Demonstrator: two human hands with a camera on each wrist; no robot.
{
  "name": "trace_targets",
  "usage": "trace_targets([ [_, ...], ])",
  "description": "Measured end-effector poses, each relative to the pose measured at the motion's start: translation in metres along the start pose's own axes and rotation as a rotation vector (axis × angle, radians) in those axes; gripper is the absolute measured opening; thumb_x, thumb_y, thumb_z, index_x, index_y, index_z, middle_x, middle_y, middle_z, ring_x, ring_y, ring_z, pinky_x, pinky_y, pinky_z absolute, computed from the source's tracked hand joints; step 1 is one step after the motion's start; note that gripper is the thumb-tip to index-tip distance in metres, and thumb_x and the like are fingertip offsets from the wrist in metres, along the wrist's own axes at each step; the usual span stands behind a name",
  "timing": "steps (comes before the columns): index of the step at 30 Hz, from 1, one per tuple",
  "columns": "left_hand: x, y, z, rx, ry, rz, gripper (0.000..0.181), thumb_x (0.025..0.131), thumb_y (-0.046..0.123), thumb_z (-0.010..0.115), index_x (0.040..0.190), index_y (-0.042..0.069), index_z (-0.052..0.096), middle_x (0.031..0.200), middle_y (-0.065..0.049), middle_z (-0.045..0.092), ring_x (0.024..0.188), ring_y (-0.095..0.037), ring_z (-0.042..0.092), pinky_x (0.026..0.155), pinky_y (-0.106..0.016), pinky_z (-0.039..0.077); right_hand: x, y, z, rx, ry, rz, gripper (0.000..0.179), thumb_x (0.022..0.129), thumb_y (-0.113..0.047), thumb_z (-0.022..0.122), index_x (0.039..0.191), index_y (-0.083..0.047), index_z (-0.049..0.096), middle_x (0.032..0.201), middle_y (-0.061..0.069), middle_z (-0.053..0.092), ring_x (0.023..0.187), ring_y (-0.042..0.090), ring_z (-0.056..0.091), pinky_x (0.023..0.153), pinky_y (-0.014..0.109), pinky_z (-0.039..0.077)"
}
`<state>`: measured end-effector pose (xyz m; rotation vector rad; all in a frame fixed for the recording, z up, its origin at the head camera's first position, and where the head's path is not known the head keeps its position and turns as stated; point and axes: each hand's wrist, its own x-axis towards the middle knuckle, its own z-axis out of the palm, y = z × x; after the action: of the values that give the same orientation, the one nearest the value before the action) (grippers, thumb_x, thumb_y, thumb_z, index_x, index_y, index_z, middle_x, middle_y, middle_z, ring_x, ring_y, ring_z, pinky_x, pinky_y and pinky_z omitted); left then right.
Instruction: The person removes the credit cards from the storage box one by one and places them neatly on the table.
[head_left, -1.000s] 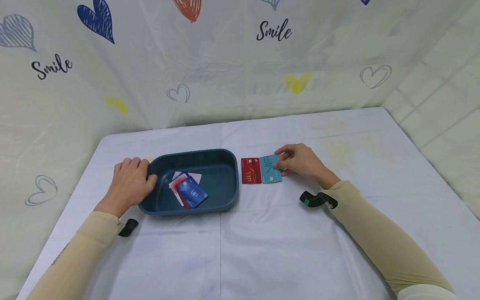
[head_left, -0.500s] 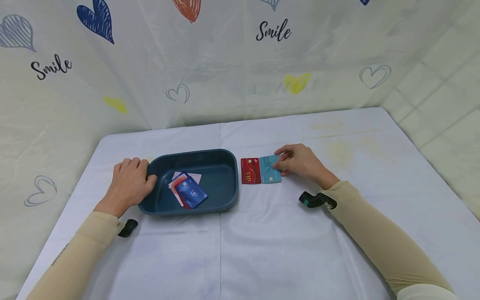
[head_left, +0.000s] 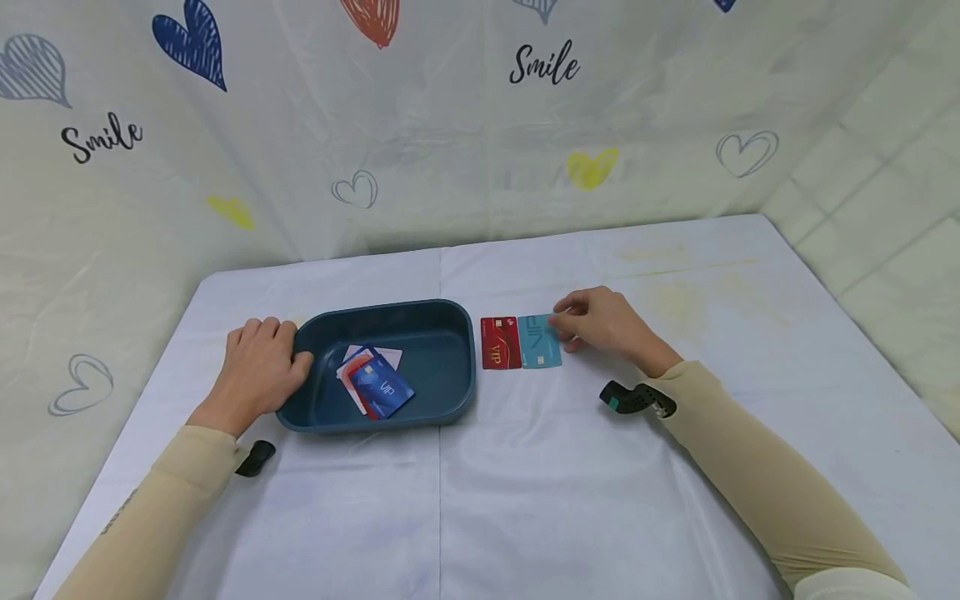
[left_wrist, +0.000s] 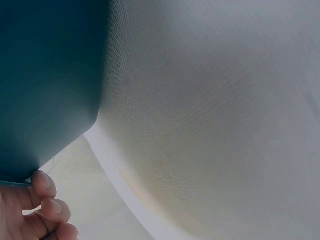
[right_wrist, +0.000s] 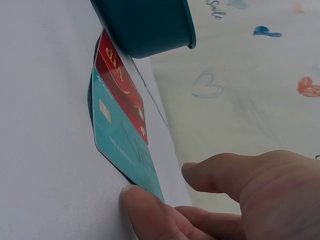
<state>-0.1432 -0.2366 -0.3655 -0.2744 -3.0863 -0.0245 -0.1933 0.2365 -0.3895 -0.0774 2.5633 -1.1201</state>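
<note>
My left hand [head_left: 258, 362] grips the left rim of a dark teal plastic tray [head_left: 450, 392]; in the left wrist view its fingers [left_wrist: 45, 187] curl under the rim. Inside the tray, a blue VIP card [head_left: 385, 387] lies over a red-and-white card [head_left: 354, 385] and a pale card [head_left: 390, 357]. Right of the tray, a red VIP card [head_left: 500, 343] and a light blue card [head_left: 538, 343] lie side by side on the cloth. My right hand [head_left: 607, 321] is at the light blue card's right edge, thumb tip close against it, with the index finger [right_wrist: 215, 172] held apart.
A white cloth covers the table [head_left: 525, 500]. Behind it hangs a pale curtain [head_left: 450, 125] printed with hearts and "Smile". A black wrist device [head_left: 637, 398] sticks out from the right sleeve, another black device [head_left: 257, 458] from the left.
My right hand has drawn back slightly to the right, its thumb sliding off the light blue card's surface to the edge. The left hand stays on the tray.
</note>
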Motion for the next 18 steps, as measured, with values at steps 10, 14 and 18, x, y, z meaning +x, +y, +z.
trace_targets([
  [10, -0.0021, -0.0032, 0.0014, -0.013, 0.003, -0.002, 0.041, 0.099, 0.026, 0.050, 0.119, -0.009, 0.056, 0.103, -0.024, 0.057, 0.101, -0.041, 0.044, 0.095, -0.062, 0.037, -0.0043, -0.0070, -0.0029, -0.004, 0.019, -0.019, 0.037, 0.099, -0.038, 0.064, 0.125, -0.012, 0.069, 0.100, 0.009, 0.077, 0.073, 0.014, 0.077, 0.090, 0.034, 0.048],
  [14, -0.0020, -0.0048, 0.0020, -0.015, 0.012, 0.000, 0.040, 0.099, 0.026, 0.049, 0.118, -0.009, 0.056, 0.102, -0.023, 0.056, 0.100, -0.041, 0.044, 0.095, -0.061, 0.037, -0.0049, -0.0083, -0.0029, 0.012, 0.034, -0.037, 0.038, 0.098, -0.041, 0.064, 0.125, -0.014, 0.070, 0.097, 0.008, 0.077, 0.076, 0.016, 0.075, 0.089, 0.034, 0.047],
  [18, -0.0001, -0.0046, 0.0011, -0.015, 0.013, 0.010, 0.039, 0.099, 0.026, 0.048, 0.116, -0.008, 0.056, 0.102, -0.022, 0.056, 0.100, -0.040, 0.044, 0.094, -0.061, 0.037, -0.0057, -0.0075, -0.0035, 0.096, 0.023, -0.061, 0.040, 0.099, -0.041, 0.065, 0.125, -0.012, 0.070, 0.103, 0.011, 0.076, 0.085, 0.020, 0.073, 0.085, 0.031, 0.056],
])
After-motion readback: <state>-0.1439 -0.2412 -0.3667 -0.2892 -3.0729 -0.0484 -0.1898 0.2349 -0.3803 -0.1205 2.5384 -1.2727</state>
